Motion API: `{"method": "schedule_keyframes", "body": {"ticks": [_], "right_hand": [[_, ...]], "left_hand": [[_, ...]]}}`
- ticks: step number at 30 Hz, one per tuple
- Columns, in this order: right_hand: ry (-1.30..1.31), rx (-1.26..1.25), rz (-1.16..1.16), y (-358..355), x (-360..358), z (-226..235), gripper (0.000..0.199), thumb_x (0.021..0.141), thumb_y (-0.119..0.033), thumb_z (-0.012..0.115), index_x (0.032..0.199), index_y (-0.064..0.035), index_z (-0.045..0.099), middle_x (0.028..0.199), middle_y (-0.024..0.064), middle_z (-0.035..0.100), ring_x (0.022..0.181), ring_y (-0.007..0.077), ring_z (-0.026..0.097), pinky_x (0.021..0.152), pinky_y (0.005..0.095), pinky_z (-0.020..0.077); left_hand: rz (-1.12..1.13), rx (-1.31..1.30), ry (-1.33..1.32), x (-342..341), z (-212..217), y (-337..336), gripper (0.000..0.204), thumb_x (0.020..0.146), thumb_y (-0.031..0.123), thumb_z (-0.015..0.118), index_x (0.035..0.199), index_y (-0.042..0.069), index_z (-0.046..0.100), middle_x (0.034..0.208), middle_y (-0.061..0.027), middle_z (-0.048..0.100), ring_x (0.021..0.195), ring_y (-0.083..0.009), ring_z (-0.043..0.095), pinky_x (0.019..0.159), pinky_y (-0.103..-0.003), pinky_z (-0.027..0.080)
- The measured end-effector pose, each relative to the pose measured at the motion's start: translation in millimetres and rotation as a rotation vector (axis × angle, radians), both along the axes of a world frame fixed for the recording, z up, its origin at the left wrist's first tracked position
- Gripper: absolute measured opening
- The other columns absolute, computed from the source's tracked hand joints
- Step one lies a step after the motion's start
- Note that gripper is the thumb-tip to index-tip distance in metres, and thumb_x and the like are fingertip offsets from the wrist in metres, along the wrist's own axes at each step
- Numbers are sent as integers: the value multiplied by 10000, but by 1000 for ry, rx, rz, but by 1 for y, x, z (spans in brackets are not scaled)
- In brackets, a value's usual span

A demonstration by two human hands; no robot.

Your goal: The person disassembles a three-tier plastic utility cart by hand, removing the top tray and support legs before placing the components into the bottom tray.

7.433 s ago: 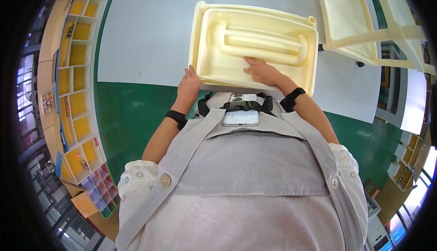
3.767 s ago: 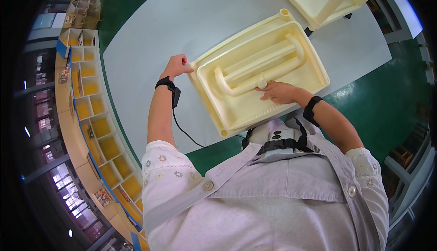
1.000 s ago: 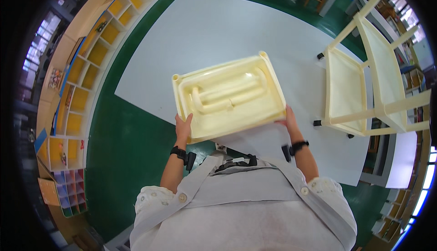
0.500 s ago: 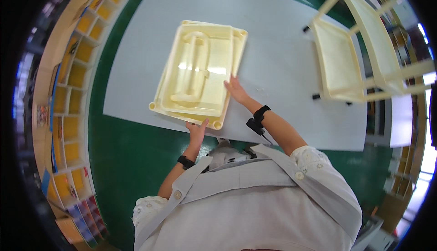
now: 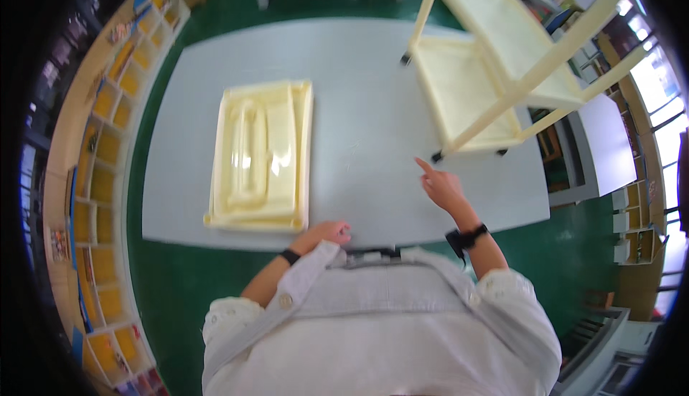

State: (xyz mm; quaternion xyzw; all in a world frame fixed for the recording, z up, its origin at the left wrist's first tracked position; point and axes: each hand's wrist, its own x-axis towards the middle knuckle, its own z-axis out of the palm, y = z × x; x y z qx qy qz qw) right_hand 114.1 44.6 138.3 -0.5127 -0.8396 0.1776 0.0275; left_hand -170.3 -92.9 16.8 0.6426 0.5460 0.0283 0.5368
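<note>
A pale yellow plastic tray (image 5: 260, 156) with a raised bar moulded in its middle lies flat on the grey table (image 5: 359, 130), at the left. My left hand (image 5: 329, 232) rests at the table's near edge, fingers curled, just right of the tray's near corner and holding nothing. My right hand (image 5: 439, 185) hovers over the table to the right, index finger stretched out, empty. It is close to the front foot of a pale yellow shelf cart (image 5: 495, 66) standing on the table.
Yellow cubby shelves (image 5: 108, 130) curve along the left side of the green floor (image 5: 179, 281). A second grey table (image 5: 599, 145) stands at the right, behind the cart. More furniture legs show at the far end of the table.
Both hands held the tray up half a second ago. Now the tray lies on the table, let go, and my right hand has swung right toward the cart.
</note>
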Motion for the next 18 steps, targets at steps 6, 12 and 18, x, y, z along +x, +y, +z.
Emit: {"method": "schedule_keyframes", "body": {"ticks": [6,12,18], "right_hand": [[752,1205,-195,23,95,149,236,785,16,517,1017,-2,556,844,107,651,793,228,635,744,294,477],[604,1143,-177,53,126,186,283,741,-12,537,1022,-42,556,976,120,609,934,291,583,824,323,446],[160,1005,-21,128,114,103,178,812,-173,487,882,-92,630,920,76,634,919,244,572,892,391,391]], "left_hand": [[435,829,313,-12,-18,64,632,715,166,636,1257,41,337,1318,-235,291,1218,-383,303,970,-425,327],[727,873,601,-12,-133,86,539,731,85,574,1232,42,379,1343,-222,263,1210,-389,302,975,-484,282],[861,934,486,13,-127,52,168,777,70,565,935,26,529,995,-177,513,954,-347,467,815,-432,385]]}}
